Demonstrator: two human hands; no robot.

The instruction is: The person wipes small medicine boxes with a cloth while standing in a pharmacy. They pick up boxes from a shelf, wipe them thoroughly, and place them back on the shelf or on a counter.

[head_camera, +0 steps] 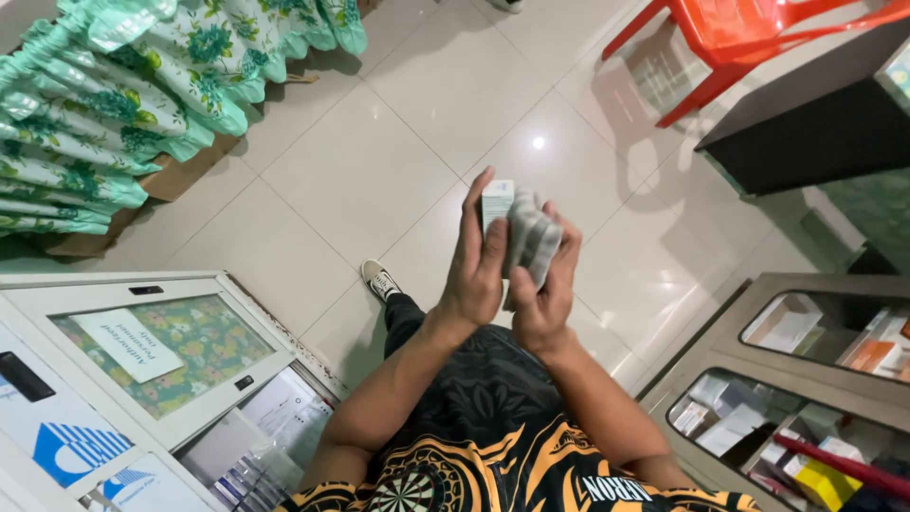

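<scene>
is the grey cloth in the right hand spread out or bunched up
Bunched up: the grey cloth sits crumpled in folds in the right hand, pressed against the small white box in the left hand.

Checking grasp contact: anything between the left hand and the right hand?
Yes. In the head view, a small white box and a grey cloth sit pressed between the left hand and right hand.

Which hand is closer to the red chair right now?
Right. The right hand, gripping a grey cloth, is on the side of the red chair; the left hand, holding a small box, is farther away.
</scene>
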